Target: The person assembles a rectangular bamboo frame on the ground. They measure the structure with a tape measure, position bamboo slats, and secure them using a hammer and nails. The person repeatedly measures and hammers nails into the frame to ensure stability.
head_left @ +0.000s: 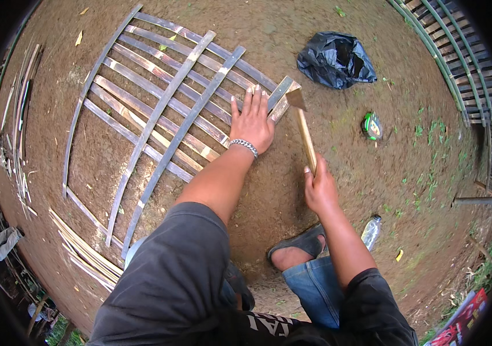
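A panel of crossed bamboo slats [159,109] lies on the ground ahead of me and to the left. Flat on its near right corner rests my left hand [252,124], fingers stretched out, covering the slat ends beneath. My right hand [321,187] is wrapped round the wooden handle of a hatchet [306,135]. The hatchet's brownish metal head [295,98] is at or just above the panel's right end, beside the end strip [280,95]; whether they touch I cannot tell.
A black plastic bag [336,59] and a green-and-black tape measure [371,126] lie to the right. By my right foot is a clear bottle [371,232]. Loose strips [84,248] lie at the left. A slatted bamboo structure [459,52] stands at the far right.
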The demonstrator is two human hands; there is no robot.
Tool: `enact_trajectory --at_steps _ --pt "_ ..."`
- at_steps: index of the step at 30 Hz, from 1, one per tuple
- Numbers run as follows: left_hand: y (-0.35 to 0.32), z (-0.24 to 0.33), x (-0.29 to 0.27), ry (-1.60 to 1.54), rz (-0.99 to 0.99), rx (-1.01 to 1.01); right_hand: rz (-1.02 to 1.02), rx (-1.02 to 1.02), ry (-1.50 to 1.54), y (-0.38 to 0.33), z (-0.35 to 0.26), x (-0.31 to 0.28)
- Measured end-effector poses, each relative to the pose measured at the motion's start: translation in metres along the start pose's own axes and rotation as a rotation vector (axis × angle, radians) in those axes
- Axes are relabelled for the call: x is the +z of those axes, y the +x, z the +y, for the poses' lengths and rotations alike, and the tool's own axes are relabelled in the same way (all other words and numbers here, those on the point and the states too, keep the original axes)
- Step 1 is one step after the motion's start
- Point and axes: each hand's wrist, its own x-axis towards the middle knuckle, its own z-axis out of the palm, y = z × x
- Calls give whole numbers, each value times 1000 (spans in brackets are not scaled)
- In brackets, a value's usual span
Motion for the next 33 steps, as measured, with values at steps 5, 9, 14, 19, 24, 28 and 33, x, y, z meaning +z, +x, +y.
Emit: enact_trajectory --at_steps 5,9,14,19,24,28,33 --pt "1 3 -5 -11 -17 1 36 4 15 5 -6 -9" --pt "0 -2 -2 -37 38 3 196 -111 127 2 -16 -12" --pt "2 1 -3 -51 29 11 -129 163 -24 4 -22 -15" --pt "5 0 -4 -31 40 3 230 -119 161 -7 -20 -10" --pt "4 2 0 -51 34 7 -53 167 30 2 -18 -9" --pt "-3 2 0 -13 32 12 121 17 55 -10 -18 -12" --pt "1 -2 -3 -37 29 4 167 -11 200 4 -26 -19"
